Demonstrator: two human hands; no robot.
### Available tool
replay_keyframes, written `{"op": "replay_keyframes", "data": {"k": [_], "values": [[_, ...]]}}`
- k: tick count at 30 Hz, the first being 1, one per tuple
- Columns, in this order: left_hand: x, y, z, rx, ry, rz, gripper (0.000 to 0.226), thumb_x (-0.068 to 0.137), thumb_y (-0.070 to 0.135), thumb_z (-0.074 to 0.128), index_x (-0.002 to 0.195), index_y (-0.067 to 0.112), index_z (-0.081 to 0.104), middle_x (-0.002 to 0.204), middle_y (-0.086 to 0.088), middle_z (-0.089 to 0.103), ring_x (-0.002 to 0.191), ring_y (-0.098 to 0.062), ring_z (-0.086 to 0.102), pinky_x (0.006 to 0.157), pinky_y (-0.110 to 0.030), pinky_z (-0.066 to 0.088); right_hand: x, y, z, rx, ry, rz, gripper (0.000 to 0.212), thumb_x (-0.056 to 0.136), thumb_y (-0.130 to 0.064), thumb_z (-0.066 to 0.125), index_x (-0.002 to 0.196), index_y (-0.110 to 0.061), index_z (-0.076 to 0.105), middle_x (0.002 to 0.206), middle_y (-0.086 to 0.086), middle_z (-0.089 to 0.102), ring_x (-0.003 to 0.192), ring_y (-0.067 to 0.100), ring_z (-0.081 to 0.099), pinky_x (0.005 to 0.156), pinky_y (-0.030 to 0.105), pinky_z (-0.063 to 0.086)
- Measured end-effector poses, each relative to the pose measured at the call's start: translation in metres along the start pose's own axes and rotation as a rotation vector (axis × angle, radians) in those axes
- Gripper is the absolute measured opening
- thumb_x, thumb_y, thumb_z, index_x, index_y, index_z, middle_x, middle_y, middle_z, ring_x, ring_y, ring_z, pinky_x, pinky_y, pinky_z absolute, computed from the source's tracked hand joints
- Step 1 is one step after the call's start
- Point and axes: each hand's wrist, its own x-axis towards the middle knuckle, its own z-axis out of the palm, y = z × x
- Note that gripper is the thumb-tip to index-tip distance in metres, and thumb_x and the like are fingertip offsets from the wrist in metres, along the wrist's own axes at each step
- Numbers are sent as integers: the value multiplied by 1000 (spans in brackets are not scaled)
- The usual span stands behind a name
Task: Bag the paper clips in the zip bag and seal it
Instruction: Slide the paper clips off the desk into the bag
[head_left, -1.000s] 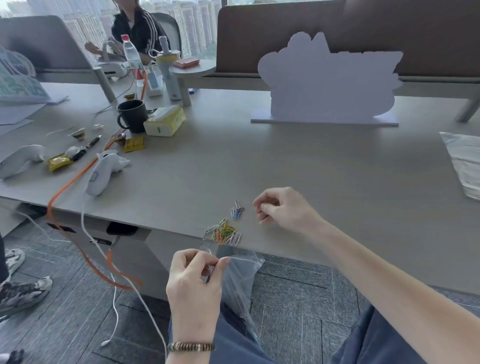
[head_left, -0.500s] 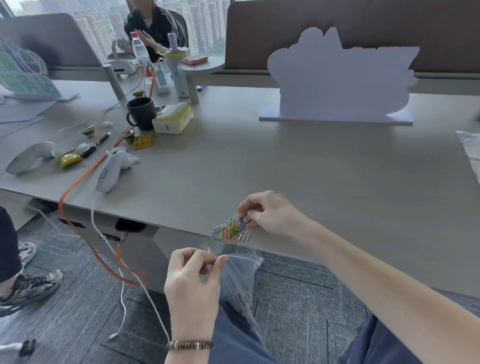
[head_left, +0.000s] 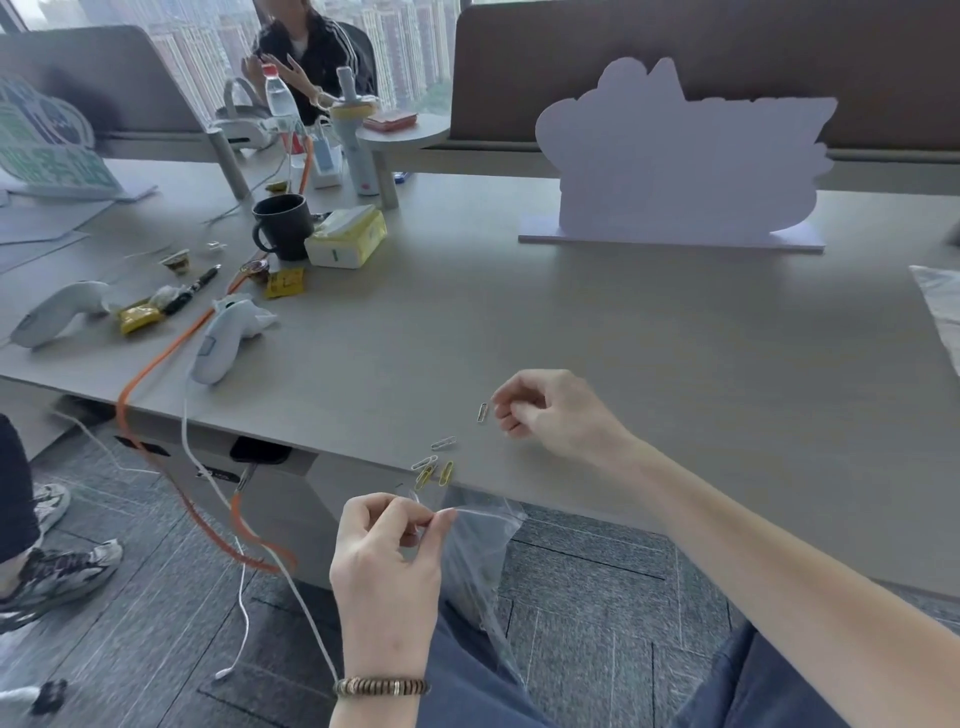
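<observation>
My left hand pinches the rim of a clear zip bag, which hangs open just below the table's front edge. Several paper clips, silver and yellow, lie loose at that edge right above the bag's mouth. One more silver clip lies further in, just left of my right hand. That hand rests on the grey table with fingers loosely curled and nothing visible in them. I cannot make out what is inside the bag.
On the left lie a white handheld controller, an orange cable, a black mug, a tissue pack and small wrappers. A white cut-out board stands at the back. Another person sits across the desk.
My right hand pushed the coloured pile to the table's edge, then drew back to the right. Most of the pile is gone from the table; only several clips remain. The left hand kept hold of the bag.
</observation>
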Motion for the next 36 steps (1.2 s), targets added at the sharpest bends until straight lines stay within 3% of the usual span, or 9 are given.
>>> {"op": "replay_keyframes", "data": {"k": [4, 9, 14, 20, 25, 28, 32, 36], "values": [[0, 0, 0, -2, 3, 3, 18, 66, 22, 86, 63, 19, 68, 82, 5, 55, 65, -9, 61, 67, -11, 44, 13, 2, 2, -255, 18, -37, 30, 94, -2, 52, 114, -12, 71, 98, 2, 73, 86, 14, 64, 90, 22, 49], [1, -2, -3, 10, 10, -4, 18, 67, 23, 85, 64, 19, 68, 82, 5, 54, 66, -7, 60, 67, -9, 42, 20, -6, 14, -339, -77, -91, 31, 93, -2, 52, 113, -14, 72, 109, 1, 75, 101, 13, 65, 91, 16, 43], [4, -5, -5, 28, 19, -7, 18, 66, 23, 85, 64, 18, 68, 82, 5, 55, 65, -7, 60, 66, -3, 39, 14, -8, 24, -241, -212, -123, 32, 92, 5, 50, 103, -11, 75, 87, -4, 72, 81, 9, 69, 92, 26, 55], [7, -8, -5, 23, 32, -5, 18, 67, 23, 85, 64, 17, 68, 81, 4, 55, 64, -8, 60, 65, -8, 42, -9, -11, 32, -20, -393, -97, 32, 93, 10, 45, 103, -6, 71, 98, 12, 76, 90, 18, 73, 86, 27, 59], [8, -9, -6, 29, 40, -14, 18, 68, 24, 84, 65, 17, 68, 81, 4, 55, 65, -5, 58, 66, -4, 38, 1, -13, 27, -76, -285, -124, 28, 95, 5, 47, 108, -7, 68, 100, 10, 76, 90, 28, 73, 85, 38, 60], [8, -11, -7, 28, 37, -23, 17, 69, 27, 83, 65, 19, 68, 82, 6, 54, 66, -5, 59, 66, -2, 37, 9, -15, 33, -202, -260, -195, 34, 94, 2, 47, 116, -16, 66, 107, -1, 74, 86, 14, 68, 89, 30, 55], [9, -12, -8, 33, 34, -21, 17, 68, 25, 83, 64, 19, 68, 82, 5, 54, 65, -6, 59, 65, -1, 37, 9, -20, 43, -308, -326, -287, 35, 95, 0, 50, 120, -16, 66, 110, -4, 75, 101, 6, 62, 94, 18, 45], [9, -13, -10, 32, 40, -24, 17, 68, 24, 84, 64, 18, 68, 82, 4, 55, 65, -5, 59, 66, -1, 37, 5, -16, 40, -223, -414, -263, 36, 89, 9, 48, 105, -12, 73, 96, -4, 77, 93, 11, 71, 91, 25, 55]]}}
